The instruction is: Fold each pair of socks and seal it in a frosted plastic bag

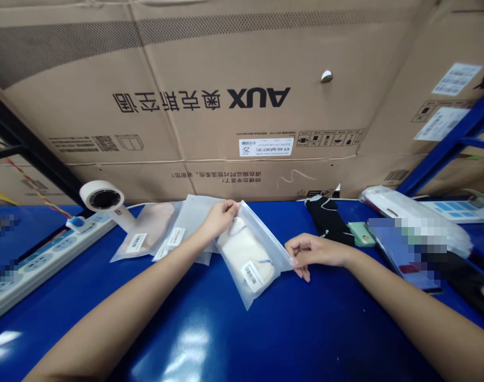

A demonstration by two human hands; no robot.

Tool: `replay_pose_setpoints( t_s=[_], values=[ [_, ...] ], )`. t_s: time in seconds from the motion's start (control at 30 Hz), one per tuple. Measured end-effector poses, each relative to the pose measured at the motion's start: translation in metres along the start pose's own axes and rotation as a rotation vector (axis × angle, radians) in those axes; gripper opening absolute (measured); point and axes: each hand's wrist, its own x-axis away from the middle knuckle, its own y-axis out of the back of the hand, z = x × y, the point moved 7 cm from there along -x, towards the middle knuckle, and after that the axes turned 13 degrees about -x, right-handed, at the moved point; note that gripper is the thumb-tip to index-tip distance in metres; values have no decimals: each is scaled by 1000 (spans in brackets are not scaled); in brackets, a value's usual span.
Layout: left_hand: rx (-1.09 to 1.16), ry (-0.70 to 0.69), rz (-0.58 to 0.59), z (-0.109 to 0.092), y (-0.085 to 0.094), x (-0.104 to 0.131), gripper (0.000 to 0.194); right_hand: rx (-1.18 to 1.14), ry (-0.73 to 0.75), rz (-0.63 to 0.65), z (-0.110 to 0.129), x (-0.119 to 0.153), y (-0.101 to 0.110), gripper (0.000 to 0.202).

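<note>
A frosted zip bag (pixel 279 246) with a barcode label hangs slanted between my hands over the blue table. Folded white socks (pixel 245 246) with thin blue stripes show through its film. My left hand (pixel 222 217) pinches one upper corner of the bag. At the other end of the zip edge, my right hand (pixel 309 252) grips the opposite corner between thumb and fingers. To the left lie more frosted bags; one labelled bag (pixel 148 228) has something pale pink inside. Black socks (pixel 328 217) lie beyond my right hand.
A white handheld fan-like device (pixel 106 201) and a long power strip (pixel 38 268) stand at the left. At the right are a small green packet (pixel 361 234), a blue-purple flat item (pixel 404 260) and a plastic-wrapped bundle (pixel 420 217). A large cardboard sheet (pixel 210 53) backs the table.
</note>
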Motion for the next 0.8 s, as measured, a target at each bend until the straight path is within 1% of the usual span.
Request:
replay_pose_setpoints(
  t_s=[0.07,0.1,0.17,0.27,0.37,0.43,0.47,0.53,0.6,0.63,0.67,0.73,0.8],
  values=[
    [-69,-46,-39,1,-8,4,32,14,-30,35,-5,-1,-2,36],
    [-106,-56,-60,2,-11,6,32,23,-33,25,-7,-3,-2,39],
    [-170,-60,-87,4,-16,10,31,53,-31,-37,-9,-6,-1,45],
    [-254,-67,-83,3,-19,14,32,112,-34,-117,-11,-11,-2,48],
    [-426,-135,-47,-9,-13,16,33,103,-43,-132,-16,-15,-4,48],
    [-619,-176,-58,-19,-2,16,36,24,-31,-178,-18,-15,2,51],
    [-720,-151,-71,-20,4,16,41,-28,-13,-215,-17,-14,6,52],
    [-884,-11,-39,-15,16,14,51,-138,58,-300,-11,-11,17,53],
    [-993,131,70,-4,20,15,58,-229,174,-366,2,-5,25,51],
    [-1028,164,128,0,18,16,57,-264,240,-392,10,-1,27,49],
    [-1050,172,171,2,16,17,54,-293,305,-412,18,2,27,47],
    [-1050,155,216,3,9,21,43,-344,413,-439,33,5,23,43],
    [-1009,121,244,1,-1,28,33,-389,485,-441,46,0,13,40]
  ],
)
